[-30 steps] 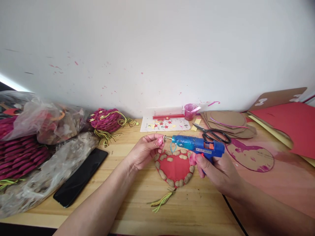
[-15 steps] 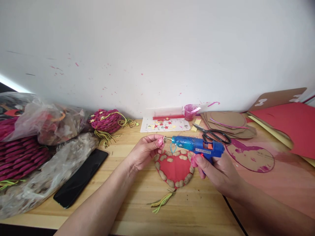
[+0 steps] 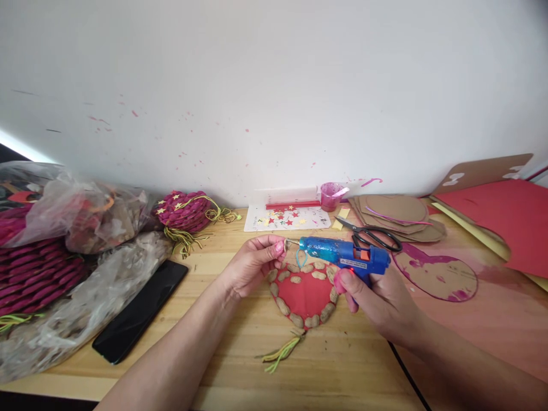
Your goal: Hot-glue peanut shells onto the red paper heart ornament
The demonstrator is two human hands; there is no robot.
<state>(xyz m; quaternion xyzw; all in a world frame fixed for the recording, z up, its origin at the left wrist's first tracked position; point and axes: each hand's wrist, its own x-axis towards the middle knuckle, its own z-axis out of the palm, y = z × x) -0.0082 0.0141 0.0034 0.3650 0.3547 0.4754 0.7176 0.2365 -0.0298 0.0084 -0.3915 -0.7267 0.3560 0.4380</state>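
Note:
My right hand (image 3: 381, 297) is wrapped around the handle of a blue glue gun (image 3: 338, 252), whose small red light glows near the thumb. Its metal nozzle points left and meets my left hand (image 3: 261, 260). Thumb and fingertips there pinch a small tan peanut (image 3: 285, 246), mostly covered by the fingers. Below both hands lies a red heart-shaped piece (image 3: 305, 297) edged with peanuts, with a few more along its upper part. A light blue loop (image 3: 303, 260) shows at its top, and a yellow-green yarn tassel (image 3: 280, 354) hangs from its lower tip.
Black scissors (image 3: 372, 235), cardboard shapes (image 3: 394, 211) and a pink cup (image 3: 330, 198) stand toward the wall, beside a white sheet (image 3: 257, 221) with star stickers. On the left are a phone (image 3: 141, 311), plastic bags (image 3: 98, 302) and purple woven pieces (image 3: 186, 211). A black cord (image 3: 409, 374) runs off below.
Almost nothing differs. Both hands keep the nozzle against the peanut, and the view has shifted very slightly.

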